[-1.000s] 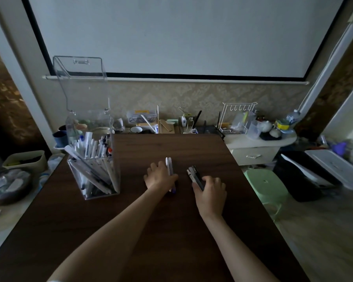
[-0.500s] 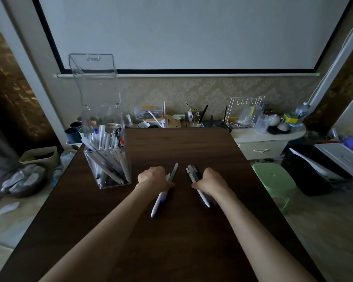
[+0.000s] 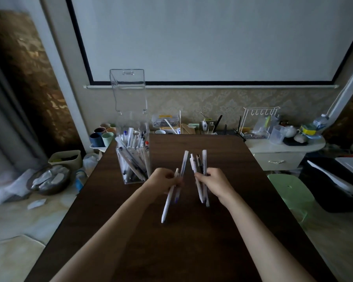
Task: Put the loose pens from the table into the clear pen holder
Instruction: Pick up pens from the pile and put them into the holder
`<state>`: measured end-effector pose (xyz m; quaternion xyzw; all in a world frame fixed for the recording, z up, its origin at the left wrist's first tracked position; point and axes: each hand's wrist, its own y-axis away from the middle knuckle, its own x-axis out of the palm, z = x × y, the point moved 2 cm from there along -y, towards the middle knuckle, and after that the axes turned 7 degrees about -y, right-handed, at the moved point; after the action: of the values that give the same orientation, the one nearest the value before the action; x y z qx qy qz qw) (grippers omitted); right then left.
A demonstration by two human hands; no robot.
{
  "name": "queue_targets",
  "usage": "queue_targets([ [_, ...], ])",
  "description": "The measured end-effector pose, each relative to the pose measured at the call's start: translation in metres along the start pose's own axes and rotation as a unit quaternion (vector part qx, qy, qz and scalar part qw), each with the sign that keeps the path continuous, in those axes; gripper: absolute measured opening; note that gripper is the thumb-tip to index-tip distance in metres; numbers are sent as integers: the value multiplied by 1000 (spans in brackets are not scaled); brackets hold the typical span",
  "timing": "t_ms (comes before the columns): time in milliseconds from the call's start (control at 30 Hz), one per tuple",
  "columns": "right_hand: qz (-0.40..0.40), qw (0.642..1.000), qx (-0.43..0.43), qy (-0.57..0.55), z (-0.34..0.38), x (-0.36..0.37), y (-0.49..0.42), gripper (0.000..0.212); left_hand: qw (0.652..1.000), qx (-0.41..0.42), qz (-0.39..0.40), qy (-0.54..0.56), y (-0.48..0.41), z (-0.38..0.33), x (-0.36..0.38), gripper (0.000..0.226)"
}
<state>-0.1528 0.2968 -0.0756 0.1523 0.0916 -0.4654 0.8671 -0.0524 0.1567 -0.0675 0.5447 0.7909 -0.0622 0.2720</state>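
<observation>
The clear pen holder (image 3: 124, 171) stands on the left part of the dark wooden table (image 3: 192, 241), packed with several pens, its clear lid tipped up behind it. My left hand (image 3: 161, 180) is just right of the holder, closed around two white pens (image 3: 168, 202) that point up and away from me, above the tabletop. My right hand (image 3: 216, 183) grips a bunch of white and black pens (image 3: 199, 167), also lifted and nearly upright. The two bunches are a little apart. No loose pens show on the table.
Mugs (image 3: 101, 137) sit on a small shelf left of the table's far corner. Desk clutter (image 3: 171, 124) and a white wire rack (image 3: 257, 123) line the far edge. A green stool (image 3: 289, 190) stands at the right, a basket (image 3: 49, 180) on the floor at the left.
Both hands have lifted their pens off the table and tilted them upright. The view has shifted, so the holder now sits nearer the centre.
</observation>
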Motion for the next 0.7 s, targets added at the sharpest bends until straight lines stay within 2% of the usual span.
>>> queue_targets([
  [33,-1,999,-26,-33,8,4,2,19,998,37,-20,35,10,-7,-10,5],
  [133,-7,989,-101,-109,39,15,9,22,975,167,-114,90,35,-34,-51,14],
  [200,1,979,-145,-145,59,24,13,24,941,237,-204,128,46,-51,-83,14],
  [267,7,971,-181,-159,75,31,16,25,908,269,-279,161,48,-64,-113,15],
  [333,12,964,-208,-165,85,35,16,26,895,256,-331,157,40,-68,-134,17],
  [400,16,959,-220,-175,89,38,14,26,901,224,-348,133,27,-67,-143,17],
  [467,14,959,-224,-175,88,39,11,24,914,190,-355,58,13,-61,-143,12],
  [533,12,958,-232,-167,84,38,9,24,919,160,-361,-25,0,-49,-138,16],
  [600,6,959,-235,-159,79,36,6,24,935,112,-328,-76,-11,-33,-132,21],
  [700,-1,961,-230,-156,75,36,1,22,954,62,-264,-126,-18,-21,-123,45],
])
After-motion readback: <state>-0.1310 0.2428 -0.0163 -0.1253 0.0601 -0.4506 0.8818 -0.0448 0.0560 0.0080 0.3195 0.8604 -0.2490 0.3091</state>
